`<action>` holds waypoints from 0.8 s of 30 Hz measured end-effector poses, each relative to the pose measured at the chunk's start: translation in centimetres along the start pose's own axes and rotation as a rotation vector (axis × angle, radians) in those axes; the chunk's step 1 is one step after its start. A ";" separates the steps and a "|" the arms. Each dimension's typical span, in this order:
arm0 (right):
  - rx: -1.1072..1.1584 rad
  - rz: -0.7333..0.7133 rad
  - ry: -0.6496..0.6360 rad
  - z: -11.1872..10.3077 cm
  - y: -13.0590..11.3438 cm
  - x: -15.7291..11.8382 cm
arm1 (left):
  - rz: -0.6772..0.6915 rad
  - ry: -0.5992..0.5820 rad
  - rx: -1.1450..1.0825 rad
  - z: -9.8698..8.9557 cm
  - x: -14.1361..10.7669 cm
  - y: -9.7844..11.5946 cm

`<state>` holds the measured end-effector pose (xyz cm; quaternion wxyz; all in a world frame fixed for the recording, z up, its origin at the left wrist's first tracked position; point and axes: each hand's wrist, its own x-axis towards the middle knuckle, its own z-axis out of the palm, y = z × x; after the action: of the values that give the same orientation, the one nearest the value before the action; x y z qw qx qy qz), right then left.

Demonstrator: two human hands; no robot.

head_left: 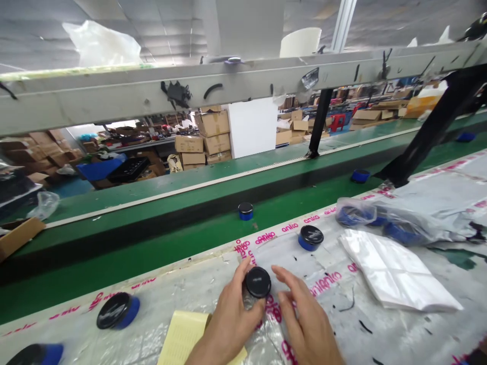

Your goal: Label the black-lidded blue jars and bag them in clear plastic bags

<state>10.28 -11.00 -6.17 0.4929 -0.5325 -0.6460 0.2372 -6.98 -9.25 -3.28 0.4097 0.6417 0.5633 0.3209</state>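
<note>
My left hand is closed around the rim of a small round piece with a black top, thumb near me and fingers on its far left side. Just to the right, my right hand has its fingers apart and grips nothing; a small gap shows between it and the piece. Under the left wrist lies a yellow sheet of paper. A similar black-topped piece with blue sides sits on the plastic-covered table beyond my right hand. Another black-and-blue piece rests tilted to the left.
Past the table runs a green conveyor belt carrying a blue-and-black piece and others farther right. White plastic bags and bagged blue pieces lie at the right. A black post and a grey overhead beam cross the view.
</note>
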 end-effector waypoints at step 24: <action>-0.397 -0.521 -0.078 -1.0 0.6 1.5 | -0.004 -0.072 0.165 -0.8 0.6 2.0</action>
<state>11.54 -9.61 -5.68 0.3985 -0.4253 -0.8126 -0.0072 -6.68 -8.55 -1.14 0.3763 0.6834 0.5738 0.2494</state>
